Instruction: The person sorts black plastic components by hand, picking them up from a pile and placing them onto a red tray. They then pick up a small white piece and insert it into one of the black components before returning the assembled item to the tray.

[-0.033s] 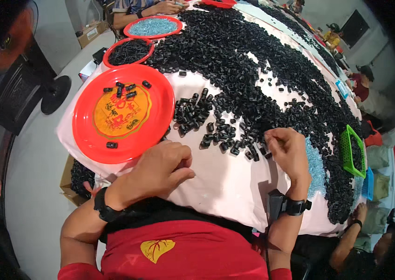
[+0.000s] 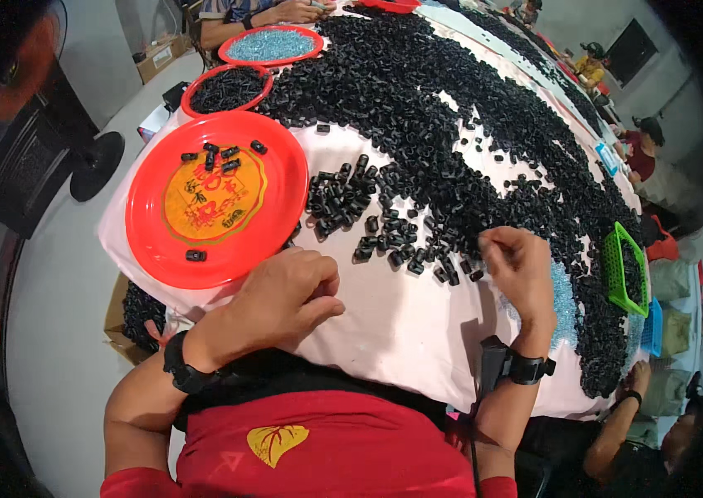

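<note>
My left hand (image 2: 289, 290) is closed, fingers curled and thumb against them, over the pale cloth just right of the large red plate (image 2: 148, 232). Whatever it may hold is hidden. A few small black plastic pieces (image 2: 195, 256) lie on that plate. My right hand (image 2: 522, 270) is bent at the wrist with thumb and fingers drawn together above the near edge of the loose black pieces (image 2: 451, 267); nothing between its fingertips can be made out. A small heap of black cylindrical pieces (image 2: 339, 195) sits between the plate and the wider pile.
Red trays of small silvery-blue parts (image 2: 275, 46) and thin black parts (image 2: 227, 90) stand at the back left. Another silvery-blue pile (image 2: 565, 303) lies beyond my right hand, near a green basket (image 2: 624, 274). Co-workers' hands (image 2: 297, 12) show at the far and right edges.
My right hand has shifted very slightly to the right. The whole view has moved a little; my left hand and the pieces look the same.
</note>
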The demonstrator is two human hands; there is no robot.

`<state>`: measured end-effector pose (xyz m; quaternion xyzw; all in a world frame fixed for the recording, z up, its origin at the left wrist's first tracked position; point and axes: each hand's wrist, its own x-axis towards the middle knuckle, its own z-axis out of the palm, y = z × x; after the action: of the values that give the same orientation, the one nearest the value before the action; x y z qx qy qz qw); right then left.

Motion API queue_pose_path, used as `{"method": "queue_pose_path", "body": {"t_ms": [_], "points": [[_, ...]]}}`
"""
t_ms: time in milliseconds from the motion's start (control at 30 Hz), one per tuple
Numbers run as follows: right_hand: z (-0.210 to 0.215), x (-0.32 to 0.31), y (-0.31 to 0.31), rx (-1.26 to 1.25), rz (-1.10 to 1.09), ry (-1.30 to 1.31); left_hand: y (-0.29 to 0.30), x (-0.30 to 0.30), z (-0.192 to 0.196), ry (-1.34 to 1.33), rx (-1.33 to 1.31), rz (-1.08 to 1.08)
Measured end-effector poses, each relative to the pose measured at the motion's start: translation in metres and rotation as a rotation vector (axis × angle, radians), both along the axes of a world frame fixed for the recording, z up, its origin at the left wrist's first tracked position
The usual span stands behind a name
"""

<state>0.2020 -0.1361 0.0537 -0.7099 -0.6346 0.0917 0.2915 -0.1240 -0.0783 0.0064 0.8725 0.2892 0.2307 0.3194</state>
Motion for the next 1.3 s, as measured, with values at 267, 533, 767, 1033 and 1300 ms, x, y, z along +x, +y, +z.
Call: {"method": "queue_pose_path", "body": {"t_ms": [267,533,767,1033,1300], "points": [[0.010,0.036,-0.032,-0.225,-0.148,-0.097,-0.002,0.002,-0.002,0.000,0.006,-0.003],[-0.002,0.029,-0.027,-0.237,-0.035,-0.078,-0.001,0.000,0.003,0.009,0.007,0.015],[0.004,0.022,-0.026,-0.287,-0.105,-0.169,-0.002,-0.002,-0.004,-0.008,0.022,0.034],[-0.001,0.016,-0.021,-0.197,-0.085,-0.263,-0.002,-0.002,-0.006,-0.014,0.035,0.031],[0.006,-0.006,-0.018,-0.083,0.099,0.214,0.002,0.005,0.001,-0.038,0.001,-0.044]]}}
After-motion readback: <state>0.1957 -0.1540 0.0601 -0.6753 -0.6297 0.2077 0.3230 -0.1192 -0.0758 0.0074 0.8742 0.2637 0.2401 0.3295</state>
